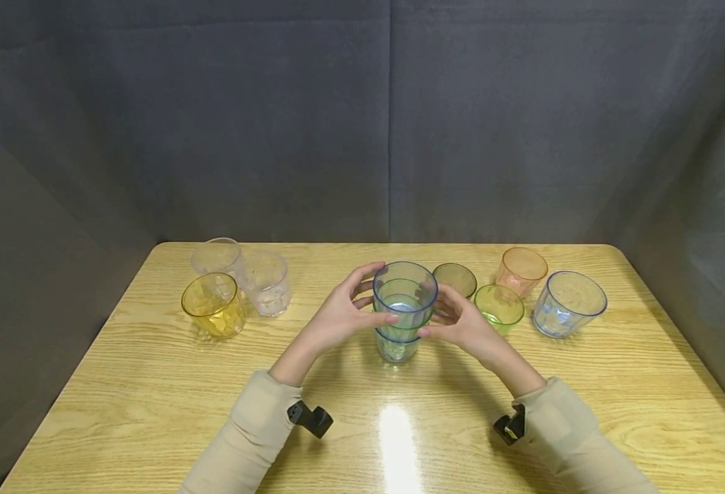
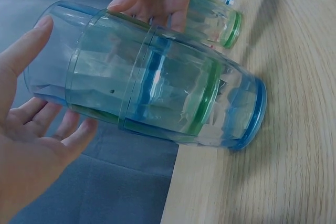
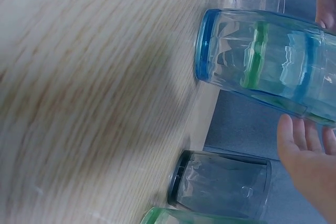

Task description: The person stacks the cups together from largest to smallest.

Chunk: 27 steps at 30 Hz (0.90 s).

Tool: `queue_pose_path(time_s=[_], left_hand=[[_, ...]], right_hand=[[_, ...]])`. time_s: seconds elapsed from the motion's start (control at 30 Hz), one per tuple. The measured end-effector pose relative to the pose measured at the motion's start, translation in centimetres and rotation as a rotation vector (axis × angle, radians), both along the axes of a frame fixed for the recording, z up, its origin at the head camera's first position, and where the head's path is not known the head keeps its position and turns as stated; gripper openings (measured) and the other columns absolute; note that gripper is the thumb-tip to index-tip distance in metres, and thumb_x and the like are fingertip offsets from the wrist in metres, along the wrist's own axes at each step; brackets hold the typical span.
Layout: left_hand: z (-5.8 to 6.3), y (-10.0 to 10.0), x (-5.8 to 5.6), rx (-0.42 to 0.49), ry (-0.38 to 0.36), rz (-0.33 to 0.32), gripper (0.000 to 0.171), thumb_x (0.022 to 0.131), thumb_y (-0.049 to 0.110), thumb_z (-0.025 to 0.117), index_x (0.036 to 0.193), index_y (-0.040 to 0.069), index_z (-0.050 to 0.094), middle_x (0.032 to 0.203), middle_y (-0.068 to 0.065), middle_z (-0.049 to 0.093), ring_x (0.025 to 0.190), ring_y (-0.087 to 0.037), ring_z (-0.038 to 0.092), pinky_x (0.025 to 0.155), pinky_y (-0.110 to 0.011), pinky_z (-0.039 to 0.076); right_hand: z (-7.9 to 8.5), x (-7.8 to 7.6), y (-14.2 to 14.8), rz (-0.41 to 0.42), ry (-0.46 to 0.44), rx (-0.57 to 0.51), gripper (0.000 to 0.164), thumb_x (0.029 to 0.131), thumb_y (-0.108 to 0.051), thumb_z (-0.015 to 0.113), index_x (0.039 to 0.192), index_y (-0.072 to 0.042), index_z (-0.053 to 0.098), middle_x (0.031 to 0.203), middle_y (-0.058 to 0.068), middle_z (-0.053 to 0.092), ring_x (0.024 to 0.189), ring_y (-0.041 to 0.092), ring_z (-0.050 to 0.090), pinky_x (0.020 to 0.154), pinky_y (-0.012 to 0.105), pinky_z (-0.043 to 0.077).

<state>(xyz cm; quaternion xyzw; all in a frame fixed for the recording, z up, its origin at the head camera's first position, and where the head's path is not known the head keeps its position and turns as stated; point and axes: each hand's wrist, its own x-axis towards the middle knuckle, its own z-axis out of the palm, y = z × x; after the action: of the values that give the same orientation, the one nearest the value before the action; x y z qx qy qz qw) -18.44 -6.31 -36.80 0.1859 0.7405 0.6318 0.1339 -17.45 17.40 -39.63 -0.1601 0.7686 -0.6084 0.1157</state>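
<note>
Three clear tumblers are nested in an upright stack at the middle of the table: a blue-rimmed cup (image 1: 407, 302) on top, a green cup (image 1: 402, 333) in between, and another blue cup (image 1: 396, 354) with its base at the wood. My left hand (image 1: 342, 314) holds the top blue cup from the left, thumb in front and fingers round the back. From the right, my right hand (image 1: 468, 329) holds the stack lower down by the green cup, its thumb near the rims. Part of its fingers is hidden behind the stack.
Right of the stack stand a dark grey cup (image 1: 455, 276), a lime green cup (image 1: 499, 306), an orange cup (image 1: 522, 269) and a blue cup (image 1: 566, 312). At the left are a yellow cup (image 1: 217, 312) and two colourless cups, one nearer (image 1: 271, 291), one behind (image 1: 217, 255).
</note>
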Motion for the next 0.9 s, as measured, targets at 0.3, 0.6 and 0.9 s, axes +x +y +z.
queue_pose_path(time_s=[0.3,0.6,0.9], left_hand=[[-0.2,-0.8,-0.1,-0.003,0.05,-0.009,0.08,0.08,0.006,0.075,0.147,0.015,0.033,0.155,-0.005,0.032,0.14,-0.029,0.036,0.117,-0.044,0.033],[-1.2,-1.7,-0.1,-0.079,0.031,-0.008,0.083,0.079,0.008,0.077,0.148,0.017,0.033,0.153,-0.005,0.033,0.139,-0.032,0.035,0.117,-0.046,0.032],[-2.3,-1.8,-0.5,-0.081,0.001,-0.022,0.083,0.078,0.01,0.078,0.147,0.021,0.033,0.153,-0.006,0.033,0.139,-0.035,0.036,0.115,-0.047,0.034]], right_hand=[[0.2,0.0,0.3,0.018,-0.01,-0.003,0.075,0.085,-0.006,0.071,0.146,-0.001,0.029,0.146,0.027,0.038,0.137,0.043,0.035,0.115,0.054,0.031],[2.3,0.4,3.0,-0.026,0.107,0.018,0.073,0.086,-0.005,0.068,0.147,-0.003,0.029,0.146,0.014,0.043,0.128,0.011,0.048,0.102,0.018,0.044],[4.9,0.7,8.0,-0.101,0.226,-0.202,0.061,0.087,0.011,0.059,0.138,-0.018,0.042,0.128,-0.016,0.055,0.117,-0.005,0.054,0.095,0.009,0.046]])
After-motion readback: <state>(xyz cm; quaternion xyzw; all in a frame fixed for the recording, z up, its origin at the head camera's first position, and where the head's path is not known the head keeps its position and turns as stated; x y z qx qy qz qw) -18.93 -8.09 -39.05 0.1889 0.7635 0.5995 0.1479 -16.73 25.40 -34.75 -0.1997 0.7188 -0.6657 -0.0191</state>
